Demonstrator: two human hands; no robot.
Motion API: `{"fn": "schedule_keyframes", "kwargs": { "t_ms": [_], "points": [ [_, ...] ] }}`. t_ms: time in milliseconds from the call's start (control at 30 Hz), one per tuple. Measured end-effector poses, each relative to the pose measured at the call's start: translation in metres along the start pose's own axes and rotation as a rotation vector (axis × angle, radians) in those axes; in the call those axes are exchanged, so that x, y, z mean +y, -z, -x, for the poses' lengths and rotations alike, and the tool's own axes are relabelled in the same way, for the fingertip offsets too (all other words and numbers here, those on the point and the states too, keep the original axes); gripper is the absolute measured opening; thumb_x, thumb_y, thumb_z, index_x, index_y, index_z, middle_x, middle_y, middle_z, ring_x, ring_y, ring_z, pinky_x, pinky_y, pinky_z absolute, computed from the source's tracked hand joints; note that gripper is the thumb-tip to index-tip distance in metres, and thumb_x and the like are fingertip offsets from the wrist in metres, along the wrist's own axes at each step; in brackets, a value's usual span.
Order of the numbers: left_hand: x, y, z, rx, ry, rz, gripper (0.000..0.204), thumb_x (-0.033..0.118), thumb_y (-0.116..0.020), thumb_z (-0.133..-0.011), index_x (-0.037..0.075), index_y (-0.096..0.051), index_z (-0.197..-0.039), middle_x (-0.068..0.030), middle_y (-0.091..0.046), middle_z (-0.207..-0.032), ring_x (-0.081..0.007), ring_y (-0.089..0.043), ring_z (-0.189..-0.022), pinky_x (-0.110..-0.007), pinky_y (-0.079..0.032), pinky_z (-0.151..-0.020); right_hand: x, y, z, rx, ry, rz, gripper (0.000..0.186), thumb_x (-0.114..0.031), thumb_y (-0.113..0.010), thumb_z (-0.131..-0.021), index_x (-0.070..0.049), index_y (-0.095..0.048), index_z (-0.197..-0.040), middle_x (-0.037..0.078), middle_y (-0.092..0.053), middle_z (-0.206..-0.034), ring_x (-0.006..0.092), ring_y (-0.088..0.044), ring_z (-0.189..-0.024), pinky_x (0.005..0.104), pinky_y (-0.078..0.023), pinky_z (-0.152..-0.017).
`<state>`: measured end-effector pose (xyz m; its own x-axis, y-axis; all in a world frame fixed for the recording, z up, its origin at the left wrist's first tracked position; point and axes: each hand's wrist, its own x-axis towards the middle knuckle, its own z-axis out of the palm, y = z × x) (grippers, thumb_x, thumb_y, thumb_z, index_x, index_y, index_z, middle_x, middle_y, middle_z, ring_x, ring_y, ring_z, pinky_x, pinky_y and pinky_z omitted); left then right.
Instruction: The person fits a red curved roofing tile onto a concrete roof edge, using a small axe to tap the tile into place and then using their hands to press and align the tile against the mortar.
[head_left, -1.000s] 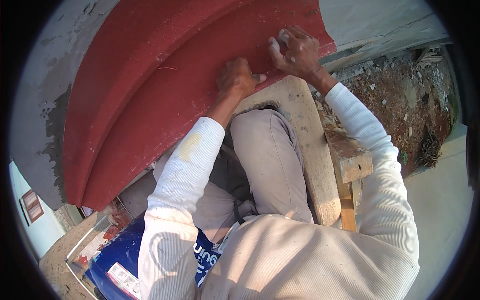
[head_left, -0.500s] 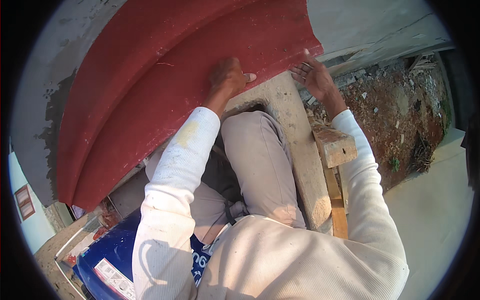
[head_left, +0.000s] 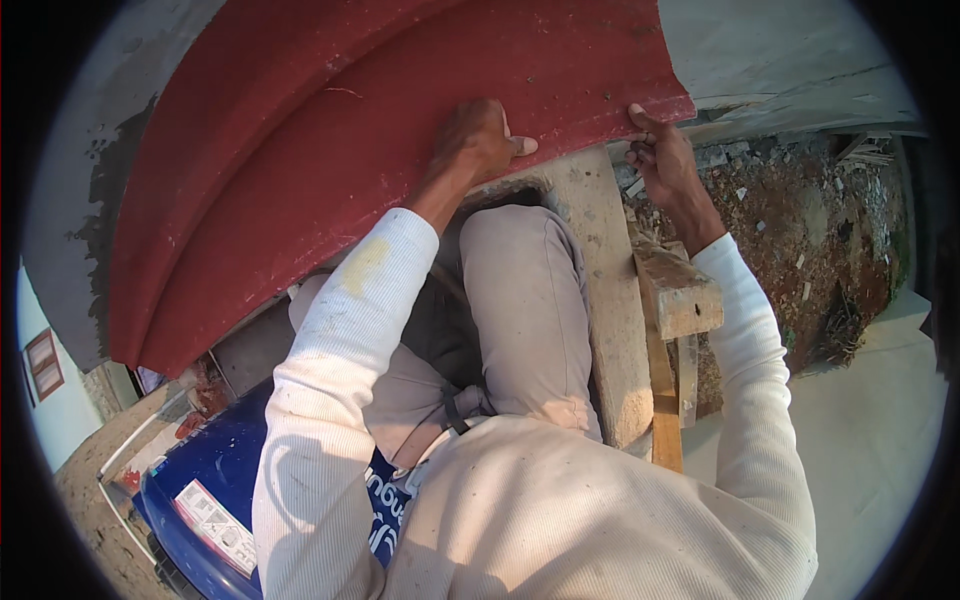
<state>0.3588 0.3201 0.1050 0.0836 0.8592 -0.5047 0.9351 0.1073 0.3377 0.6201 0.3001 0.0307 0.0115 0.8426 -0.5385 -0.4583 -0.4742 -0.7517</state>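
A long red roofing sheet (head_left: 330,190) with a curved, stepped profile lies across the upper left, over a pale wooden plank (head_left: 612,330). My left hand (head_left: 476,142) is closed at the sheet's near edge, its thumb pointing right along the rim; the curled fingers are partly hidden. Near the sheet's right corner my right hand (head_left: 668,170) pinches the edge, thumb on top and fingers bent just below. My knee shows under the sheet, beside the plank.
A sawn timber block (head_left: 688,300) juts out beside the plank, near my right forearm. Below on the right is rubble-strewn earth (head_left: 790,230) beside a pale wall. A blue container (head_left: 205,470) with a white label stands at lower left. Grey wall surface (head_left: 780,60) borders the sheet.
The red sheet has slid to the right, its corner now farther past the plank. Both my hands have moved right with it, and my right thumb now rests on the edge.
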Motion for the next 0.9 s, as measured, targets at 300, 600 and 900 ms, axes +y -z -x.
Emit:
{"fn": "schedule_keyframes", "kwargs": {
  "t_ms": [300,600,900],
  "points": [
    [-0.001,-0.015,0.019,0.086,-0.038,0.060,0.034,0.031,-0.078,-0.090,-0.002,-0.073,-0.089,-0.0269,-0.073,-0.094,-0.0397,-0.072,-0.098,-0.051,-0.054,-0.085,0.016,0.016,0.005,-0.046,0.017,-0.037,0.016,-0.024,-0.071,-0.100,-0.010,-0.064,-0.105,-0.003,-0.060,-0.081,0.0046,-0.039,-0.057,0.0267,-0.043,-0.064],
    [-0.019,-0.034,0.013,0.322,-0.127,0.145,0.026,0.026,-0.078,-0.089,0.002,-0.074,-0.100,-0.0202,-0.072,-0.112,-0.0376,-0.066,-0.113,-0.049,-0.049,-0.098,0.020,0.006,-0.008,-0.042,0.053,0.077,0.028,-0.023,-0.067,-0.102,-0.010,-0.063,-0.127,-0.001,-0.068,-0.102,0.0095,-0.060,-0.083,0.0293,-0.045,-0.070],
    [-0.026,-0.042,0.024,0.250,-0.151,0.167,0.025,0.026,-0.083,-0.084,0.003,-0.078,-0.093,-0.0201,-0.076,-0.099,-0.0354,-0.073,-0.103,-0.044,-0.057,-0.091,0.014,0.020,-0.003,-0.115,0.070,0.009,0.021,-0.022,-0.065,-0.103,-0.013,-0.062,-0.122,-0.003,-0.064,-0.102,0.0101,-0.055,-0.082,0.0322,-0.045,-0.072]
  ]
}}
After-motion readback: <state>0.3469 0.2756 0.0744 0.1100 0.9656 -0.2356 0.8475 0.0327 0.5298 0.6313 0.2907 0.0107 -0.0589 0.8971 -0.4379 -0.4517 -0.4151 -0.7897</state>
